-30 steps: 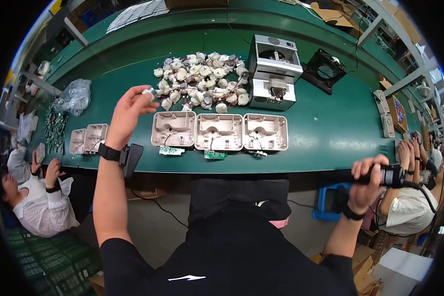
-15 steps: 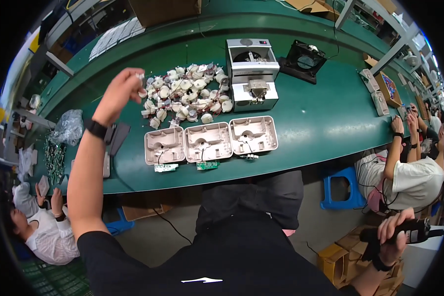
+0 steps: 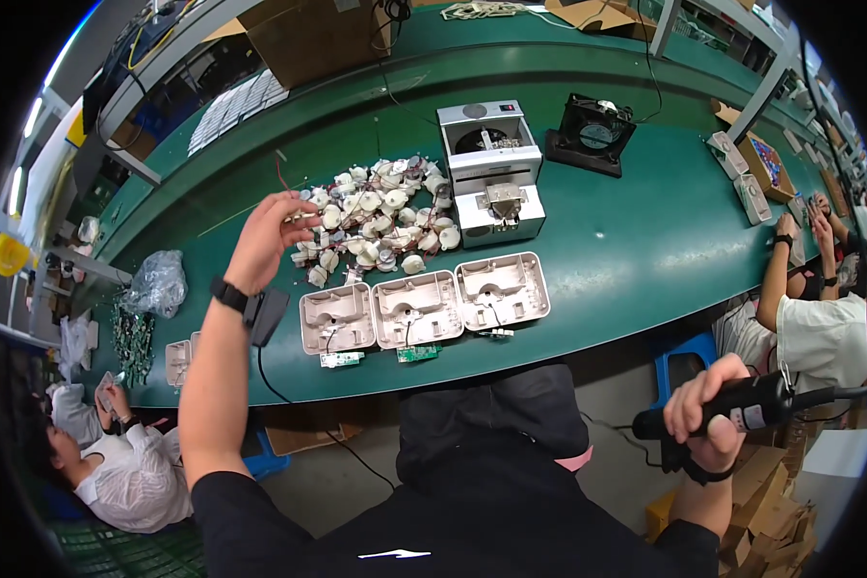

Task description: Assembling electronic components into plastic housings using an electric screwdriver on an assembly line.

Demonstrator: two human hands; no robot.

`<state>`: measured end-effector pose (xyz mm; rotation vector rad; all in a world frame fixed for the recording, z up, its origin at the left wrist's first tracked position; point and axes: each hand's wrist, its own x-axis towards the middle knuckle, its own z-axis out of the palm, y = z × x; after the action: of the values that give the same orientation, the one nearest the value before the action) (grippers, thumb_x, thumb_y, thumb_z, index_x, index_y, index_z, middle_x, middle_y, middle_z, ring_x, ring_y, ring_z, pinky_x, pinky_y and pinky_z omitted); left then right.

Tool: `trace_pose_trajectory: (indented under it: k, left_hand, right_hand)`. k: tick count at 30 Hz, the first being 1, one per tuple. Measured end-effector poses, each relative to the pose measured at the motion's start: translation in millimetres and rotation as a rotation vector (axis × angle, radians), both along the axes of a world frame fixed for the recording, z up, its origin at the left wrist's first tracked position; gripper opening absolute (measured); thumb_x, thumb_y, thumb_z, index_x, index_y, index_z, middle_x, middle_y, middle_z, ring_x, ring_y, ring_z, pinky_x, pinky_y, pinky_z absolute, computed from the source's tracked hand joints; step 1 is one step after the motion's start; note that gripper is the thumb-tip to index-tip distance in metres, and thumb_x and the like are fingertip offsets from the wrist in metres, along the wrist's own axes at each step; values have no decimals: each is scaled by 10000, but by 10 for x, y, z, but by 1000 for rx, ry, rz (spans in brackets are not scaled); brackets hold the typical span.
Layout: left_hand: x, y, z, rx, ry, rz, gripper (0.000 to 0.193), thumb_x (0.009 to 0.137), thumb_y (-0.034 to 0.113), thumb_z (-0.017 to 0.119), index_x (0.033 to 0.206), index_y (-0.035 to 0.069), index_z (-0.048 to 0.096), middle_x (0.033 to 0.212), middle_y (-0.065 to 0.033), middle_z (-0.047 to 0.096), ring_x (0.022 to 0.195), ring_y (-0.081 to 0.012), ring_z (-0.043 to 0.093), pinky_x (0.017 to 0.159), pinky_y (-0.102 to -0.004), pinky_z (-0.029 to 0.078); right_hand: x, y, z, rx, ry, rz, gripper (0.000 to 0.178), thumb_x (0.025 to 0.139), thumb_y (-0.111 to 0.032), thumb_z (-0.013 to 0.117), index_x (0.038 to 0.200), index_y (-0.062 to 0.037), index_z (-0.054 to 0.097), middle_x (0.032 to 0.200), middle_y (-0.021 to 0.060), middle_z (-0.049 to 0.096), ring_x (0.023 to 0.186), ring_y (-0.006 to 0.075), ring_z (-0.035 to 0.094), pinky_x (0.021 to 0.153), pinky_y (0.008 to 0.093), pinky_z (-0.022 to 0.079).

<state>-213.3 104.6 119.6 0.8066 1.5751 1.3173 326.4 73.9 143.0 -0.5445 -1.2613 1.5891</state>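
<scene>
My left hand (image 3: 277,231) is at the left edge of a pile of small round white parts with wires (image 3: 366,207). Its fingers are bent around a wired part mostly hidden in them; a thin red wire (image 3: 281,175) sticks up from there. At the lower right, away from the table, my right hand (image 3: 708,409) is wrapped round a black cylindrical electric screwdriver (image 3: 756,403) with a thick cord. Three off-white plastic housings (image 3: 417,310) lie in a row in front of the pile, open side up, with green circuit boards (image 3: 417,354) at their near edges.
A silver-and-white machine (image 3: 492,173) stands right of the pile, beside a black fan (image 3: 592,135). Circuit boards (image 3: 133,342) and a plastic bag (image 3: 159,282) lie at far left. People (image 3: 130,472) work at both sides. A blue stool (image 3: 684,361) and cardboard (image 3: 761,520) stand at right.
My left hand has come down and right, nearer the pile, and the red wire now points up. My right hand has risen and moved left with the electric screwdriver. The view has shifted slightly.
</scene>
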Motion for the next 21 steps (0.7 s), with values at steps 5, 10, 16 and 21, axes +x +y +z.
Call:
trace_pose_trajectory:
  k: [5,10,16,21]
  left_hand:
    - [645,-279,-113,67,25,-196,356,947,69,563,1290,20,484,1116,-80,621,988,-164,633,793,-268,520]
    - [1374,-447,-268,117,-162,-244,290,961,105,601,1237,24,563,1168,-60,607,985,-130,603,800,-252,500]
    - [1725,-444,-510,67,-471,-244,296,965,104,602,1248,17,590,1214,-41,596,1015,-111,584,817,-246,499]
    - [1813,-447,-574,47,-427,-213,318,970,106,595,1273,10,582,1178,-26,615,1021,-109,582,846,-256,499]
  right_hand:
    - [-351,203,-76,36,16,98,439,822,-279,763,975,-67,411,661,34,516,495,150,509,482,285,438]
    - [-688,398,-144,122,67,86,390,829,-214,737,993,-64,416,681,48,511,522,149,494,512,293,443]
    - [-898,669,-383,217,-32,-132,268,840,-48,620,1019,-49,419,697,73,513,564,150,486,578,313,467]
    - [-953,847,-628,208,-32,-191,252,832,0,574,1032,-40,426,708,86,525,572,155,494,605,323,477]
